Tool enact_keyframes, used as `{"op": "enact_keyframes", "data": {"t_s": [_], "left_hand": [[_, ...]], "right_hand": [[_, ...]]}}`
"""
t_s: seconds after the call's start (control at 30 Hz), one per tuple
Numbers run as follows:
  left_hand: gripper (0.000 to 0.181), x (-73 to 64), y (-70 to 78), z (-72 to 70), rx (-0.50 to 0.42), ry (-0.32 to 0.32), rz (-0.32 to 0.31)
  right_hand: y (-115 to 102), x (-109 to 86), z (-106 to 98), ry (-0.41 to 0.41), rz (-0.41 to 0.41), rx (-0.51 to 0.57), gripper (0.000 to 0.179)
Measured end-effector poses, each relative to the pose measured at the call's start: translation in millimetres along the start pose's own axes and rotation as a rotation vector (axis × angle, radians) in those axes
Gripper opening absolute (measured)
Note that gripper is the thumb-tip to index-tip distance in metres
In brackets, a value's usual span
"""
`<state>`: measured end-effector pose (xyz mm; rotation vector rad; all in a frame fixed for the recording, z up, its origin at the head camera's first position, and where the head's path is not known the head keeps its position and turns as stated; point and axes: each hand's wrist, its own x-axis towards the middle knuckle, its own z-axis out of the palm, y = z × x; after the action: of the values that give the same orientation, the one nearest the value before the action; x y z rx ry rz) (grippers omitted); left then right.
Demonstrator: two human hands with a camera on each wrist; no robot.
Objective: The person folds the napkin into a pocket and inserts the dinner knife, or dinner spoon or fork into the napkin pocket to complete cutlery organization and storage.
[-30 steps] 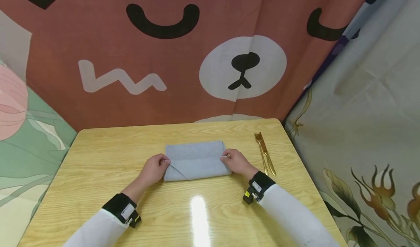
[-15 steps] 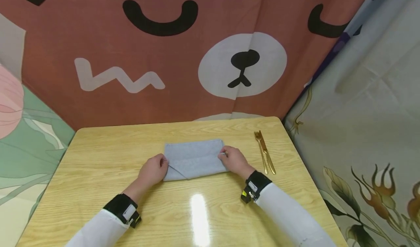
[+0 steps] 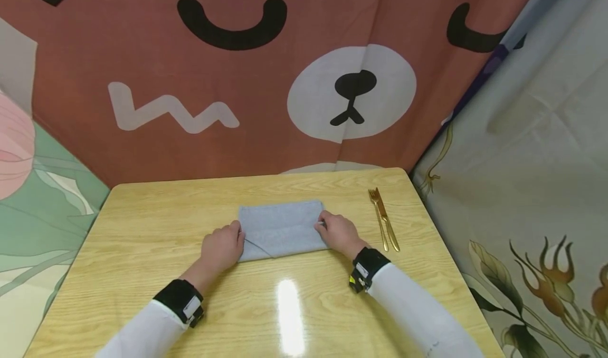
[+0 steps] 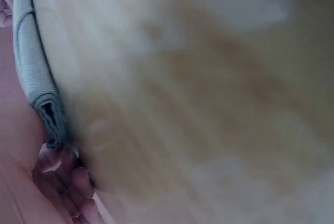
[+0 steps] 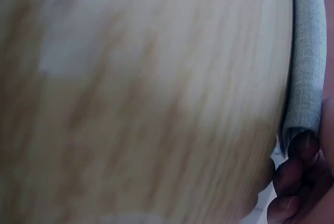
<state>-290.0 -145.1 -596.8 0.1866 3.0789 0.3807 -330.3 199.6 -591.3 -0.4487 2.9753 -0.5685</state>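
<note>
Head view: a folded blue-grey cloth (image 3: 280, 231) lies on the wood-grain table (image 3: 161, 215) between two hands. The left hand (image 3: 220, 248) grips its left edge, and the right hand (image 3: 339, 235) pinches its right edge. A slanting fold line crosses the near left corner. Right of the right hand, a gold fork (image 3: 381, 228) and a gold table knife (image 3: 391, 234) lie side by side, their upper ends close together. Behind the table hangs a bear-face curtain (image 3: 266, 83).

Left wrist view: stacked layers show at the cloth's end, with the left hand's curled fingers (image 4: 82, 182) just by it; the tabletop is blurred.

Right wrist view: a fingertip of the right hand presses against the cloth's end, the other fingers (image 5: 288, 176) bent below.
</note>
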Motion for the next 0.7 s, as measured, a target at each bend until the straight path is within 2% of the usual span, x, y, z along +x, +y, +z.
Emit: {"op": "enact_keyframes", "data": {"t_s": [0.1, 0.33, 0.53, 0.7], "left_hand": [[0.023, -0.1, 1.1, -5.5, -0.001, -0.032, 0.012], [0.024, -2.8, -3.0, -17.5, -0.115, -0.115, 0.01], [0.04, -5.4, -6.3, -19.9, -0.13, -0.119, 0.042], [0.032, -3.7, -6.8, -17.4, -0.105, -0.108, 0.063]], "right_hand": [[1, -0.5, -1, -0.001, -0.005, -0.039, 0.024], [-1, -2.6, -5, -0.017, 0.0, -0.031, 0.027], [-2, -4.1, -7, -0.034, -0.008, -0.039, 0.032], [-3, -4.4, -5, -0.034, -0.018, -0.049, 0.034]]}}
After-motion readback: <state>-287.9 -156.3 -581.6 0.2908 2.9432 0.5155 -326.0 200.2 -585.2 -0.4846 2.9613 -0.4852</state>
